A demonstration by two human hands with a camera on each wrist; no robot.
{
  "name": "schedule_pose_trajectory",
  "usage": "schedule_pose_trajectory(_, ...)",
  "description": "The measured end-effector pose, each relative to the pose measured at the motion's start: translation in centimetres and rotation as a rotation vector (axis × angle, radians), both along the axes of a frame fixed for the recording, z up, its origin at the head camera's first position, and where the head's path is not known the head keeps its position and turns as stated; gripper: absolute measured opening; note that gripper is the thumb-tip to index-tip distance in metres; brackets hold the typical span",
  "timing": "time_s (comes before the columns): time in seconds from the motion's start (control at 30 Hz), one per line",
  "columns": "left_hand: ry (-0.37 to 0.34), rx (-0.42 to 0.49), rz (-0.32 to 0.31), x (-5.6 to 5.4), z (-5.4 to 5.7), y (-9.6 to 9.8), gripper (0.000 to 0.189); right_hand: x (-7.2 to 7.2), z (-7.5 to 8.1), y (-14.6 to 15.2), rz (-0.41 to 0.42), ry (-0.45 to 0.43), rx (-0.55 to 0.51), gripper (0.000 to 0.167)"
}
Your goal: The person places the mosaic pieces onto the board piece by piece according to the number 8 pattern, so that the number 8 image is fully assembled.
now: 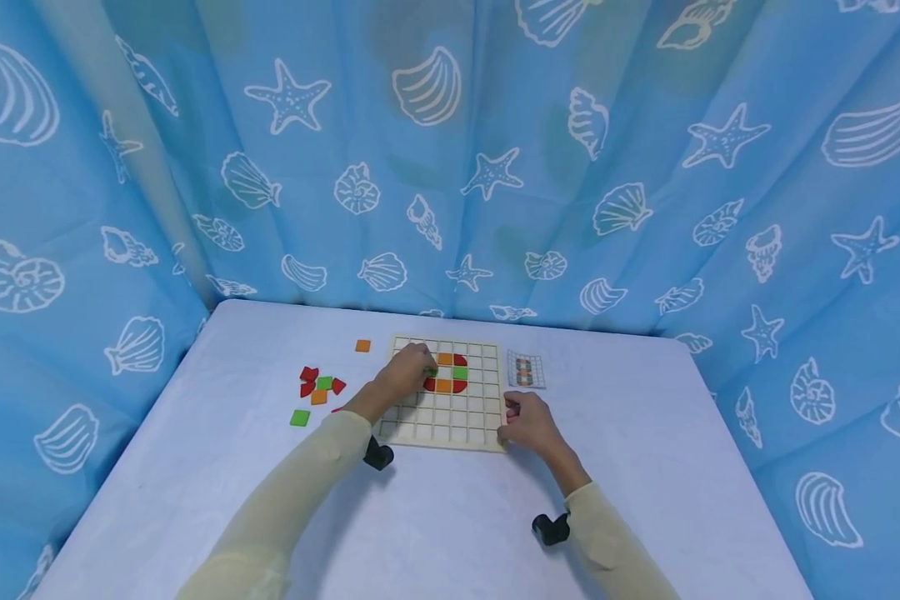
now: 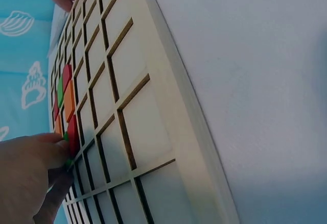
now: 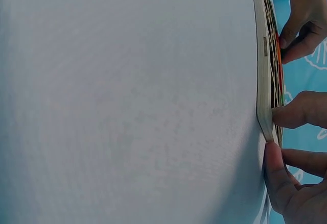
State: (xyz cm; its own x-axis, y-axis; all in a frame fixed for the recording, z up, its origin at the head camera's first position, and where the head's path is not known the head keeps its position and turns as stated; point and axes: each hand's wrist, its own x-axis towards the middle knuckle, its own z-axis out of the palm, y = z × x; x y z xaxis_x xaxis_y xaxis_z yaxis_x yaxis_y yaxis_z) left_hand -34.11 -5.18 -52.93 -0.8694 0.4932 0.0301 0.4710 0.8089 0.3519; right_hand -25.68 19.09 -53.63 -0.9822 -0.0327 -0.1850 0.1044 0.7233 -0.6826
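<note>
A pale wooden grid board [image 1: 442, 446] lies on the table, with red rounded tiles [image 1: 460, 387], orange square tiles [image 1: 445, 359] and a green square tile [image 1: 460, 373] set in its cells. My left hand [image 1: 407, 372] reaches over the board and pinches another green tile [image 1: 431, 372] beside the red and orange ones; its fingertips partly hide it. In the left wrist view this green tile [image 2: 68, 161] shows under the fingertips, next to a red tile [image 2: 73, 134]. My right hand [image 1: 531, 423] holds the board's right edge near the front corner, fingers bent [image 3: 299, 113].
Left of the board lie loose red tiles [image 1: 308, 389], an orange tile [image 1: 318, 397] and a green tile [image 1: 300, 417]. Another orange tile [image 1: 363, 346] lies farther back. A pattern card [image 1: 537, 381] is right of the board. A blue shell-print curtain [image 1: 487, 233] hangs behind the white table [image 1: 450, 517].
</note>
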Motion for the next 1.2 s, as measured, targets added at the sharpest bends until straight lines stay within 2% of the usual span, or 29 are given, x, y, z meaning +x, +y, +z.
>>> schedule_pose_trajectory(0.23,0.088,-0.050,-0.029,0.4,0.1,-1.0,0.022,0.0,0.2,-0.2,-0.010,0.004,0.026,0.072)
schedule_pose_trajectory(0.33,0.108,-0.059,0.016,0.8,-0.3,-2.6,0.026,0.1,0.1,-0.3,-0.007,-0.005,0.021,0.071)
schedule_pose_trajectory(0.47,0.108,-0.029,0.103,1.3,-0.8,-5.7,0.027,0.0,-0.1,-0.4,-0.008,-0.008,0.013,0.072)
schedule_pose_trajectory(0.6,0.109,-0.036,0.166,1.7,-0.2,-9.0,0.024,0.0,-0.2,-0.3,-0.017,-0.013,0.019,0.072)
schedule_pose_trajectory(0.67,0.088,-0.053,0.209,2.0,0.3,-10.7,0.024,0.0,-0.1,-0.3,-0.012,-0.014,0.022,0.073)
schedule_pose_trajectory(0.8,0.002,-0.063,0.290,2.6,1.2,-13.8,0.024,0.1,0.2,-0.2,-0.008,-0.011,0.027,0.073)
schedule_pose_trajectory(0.97,-0.072,-0.090,0.274,3.2,1.5,-16.6,0.031,0.2,0.0,0.0,-0.019,-0.025,0.041,0.072)
schedule_pose_trajectory(1.07,-0.121,-0.096,0.253,3.4,1.5,-17.6,0.037,0.2,0.0,-0.1,-0.013,-0.031,0.043,0.071)
schedule_pose_trajectory(1.2,-0.170,-0.069,0.269,3.5,1.6,-18.5,0.039,0.1,0.1,-0.3,0.000,-0.017,0.024,0.071)
